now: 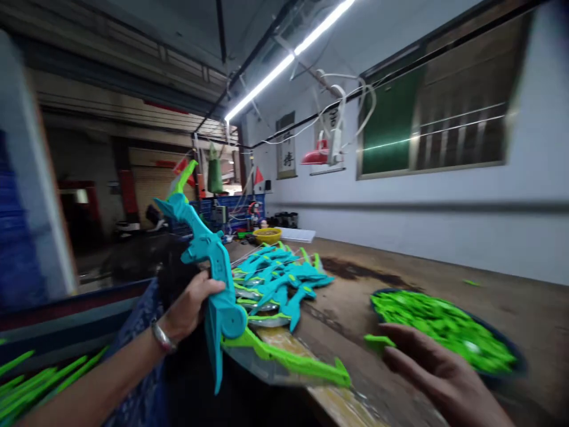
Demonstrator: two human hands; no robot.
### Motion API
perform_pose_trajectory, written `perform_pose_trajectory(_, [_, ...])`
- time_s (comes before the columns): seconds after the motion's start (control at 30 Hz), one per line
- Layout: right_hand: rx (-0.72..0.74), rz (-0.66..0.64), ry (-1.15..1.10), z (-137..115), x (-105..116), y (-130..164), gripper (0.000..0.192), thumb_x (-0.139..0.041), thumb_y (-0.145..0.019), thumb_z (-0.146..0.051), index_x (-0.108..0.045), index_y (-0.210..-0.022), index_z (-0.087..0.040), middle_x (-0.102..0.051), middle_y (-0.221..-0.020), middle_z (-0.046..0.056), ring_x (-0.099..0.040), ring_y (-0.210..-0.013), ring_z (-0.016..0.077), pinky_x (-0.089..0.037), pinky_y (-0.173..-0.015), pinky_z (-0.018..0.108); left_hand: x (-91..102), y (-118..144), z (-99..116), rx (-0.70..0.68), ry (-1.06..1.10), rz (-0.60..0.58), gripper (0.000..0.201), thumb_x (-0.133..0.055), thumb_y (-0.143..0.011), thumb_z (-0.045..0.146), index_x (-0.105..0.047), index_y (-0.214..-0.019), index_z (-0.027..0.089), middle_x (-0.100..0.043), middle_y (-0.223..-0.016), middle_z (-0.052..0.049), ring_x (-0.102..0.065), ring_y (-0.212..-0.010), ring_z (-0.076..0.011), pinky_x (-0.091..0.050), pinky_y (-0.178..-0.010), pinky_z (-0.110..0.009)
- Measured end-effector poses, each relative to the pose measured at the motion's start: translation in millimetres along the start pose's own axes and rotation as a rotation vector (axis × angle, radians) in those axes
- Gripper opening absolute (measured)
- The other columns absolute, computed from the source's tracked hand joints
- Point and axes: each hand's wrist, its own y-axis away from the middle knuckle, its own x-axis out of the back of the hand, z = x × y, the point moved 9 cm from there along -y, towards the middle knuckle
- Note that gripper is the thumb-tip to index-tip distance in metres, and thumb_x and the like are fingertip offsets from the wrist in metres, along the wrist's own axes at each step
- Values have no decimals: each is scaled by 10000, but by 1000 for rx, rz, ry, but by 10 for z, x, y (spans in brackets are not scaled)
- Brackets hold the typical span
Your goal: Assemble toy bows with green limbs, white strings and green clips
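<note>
My left hand [193, 305] is wrapped round the grip of a turquoise toy bow [217, 267], held up at the table's near edge. Bright green limbs extend from its top and bottom, the lower one [293, 359] pointing right. Between the thumb and fingers of my right hand [431, 367] is a small green plastic piece [379, 342], a little blurred. Just behind that hand stands a dark round basin [518, 362] heaped with small green plastic parts [444, 326]. The fingertips are beside the basin's near left side.
A pile of similar turquoise and green bows [280, 276] lies on the table [351, 314] beyond my left hand. Farther back are a yellow bowl [267, 235] and a white board [297, 235]. Long green pieces [48, 379] fill a container at lower left. A red lamp [315, 156] hangs above.
</note>
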Motion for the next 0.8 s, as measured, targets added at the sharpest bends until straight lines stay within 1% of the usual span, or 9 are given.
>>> perform_pose_trajectory(0.1, [-121,-156,-243,-247,-136,348,388,-802,-721,-603,-784,-925,-273,-762,-779,84,-691,-699,252,-595,-686,351,-742,116,-394,77,153,-217,405,-745,-649,245,-710,-1036,131,-768,-967,-118,-722,-872,-296,-596,-780,-396])
perform_pose_trajectory(0.17, [-154,-170,-355,-403,-161,533,355,-816,-750,-555,-766,-918,-246,-739,-736,57,-663,-682,214,-567,-680,321,-1135,263,-546,79,295,-349,500,-722,-657,196,-700,-1156,161,-710,-1250,-129,-680,-1087,-333,-576,-899,-425])
perform_pose_trajectory(0.2, [-176,-177,-406,-468,-177,608,346,-827,-755,-530,-757,-917,-232,-735,-737,50,-656,-680,199,-553,-681,308,-1288,338,-610,88,367,-402,521,-710,-675,183,-691,-1196,174,-675,-1320,-123,-666,-1115,-328,-575,-900,-412])
perform_pose_trajectory(0.27, [-231,-189,-500,-574,-216,721,331,-855,-747,-474,-740,-904,-206,-738,-759,44,-651,-683,173,-533,-692,289,-1500,467,-766,159,460,-463,509,-679,-748,197,-664,-1257,174,-688,-1276,-135,-694,-1006,-284,-584,-826,-362])
perform_pose_trajectory(0.33, [-283,-190,-574,-657,-267,789,324,-890,-716,-416,-718,-864,-184,-737,-758,40,-656,-683,163,-527,-699,283,-1609,559,-939,269,454,-478,491,-647,-822,241,-629,-1307,164,-738,-1096,-132,-701,-823,-227,-573,-712,-304])
perform_pose_trajectory(0.4, [-306,-182,-627,-722,-324,817,331,-914,-682,-376,-695,-829,-175,-723,-716,24,-661,-660,160,-528,-681,280,-1665,622,-1054,344,411,-497,512,-639,-850,261,-593,-1350,164,-746,-996,-113,-690,-750,-208,-561,-667,-283])
perform_pose_trajectory(0.57, [-252,-162,-670,-782,-472,798,326,-909,-698,-374,-741,-908,-190,-751,-814,28,-673,-704,151,-530,-710,272,-1729,699,-1054,302,410,-516,540,-699,-814,228,-610,-1345,197,-750,-1098,-97,-714,-933,-270,-571,-822,-329])
perform_pose_trajectory(0.67, [-206,-191,-654,-803,-585,763,287,-881,-743,-399,-762,-900,-190,-748,-841,42,-668,-762,167,-536,-766,299,-1729,784,-1101,311,372,-455,518,-694,-890,403,-589,-1368,234,-756,-1078,-86,-727,-892,-269,-573,-758,-326])
perform_pose_trajectory(0.8, [-118,-144,-511,-888,-592,689,240,-812,-814,-431,-758,-889,-209,-675,-847,27,-597,-722,166,-514,-651,287,-1752,958,-1181,362,253,-436,646,-730,-849,536,-539,-1395,248,-760,-1038,-81,-725,-787,-239,-561,-659,-300])
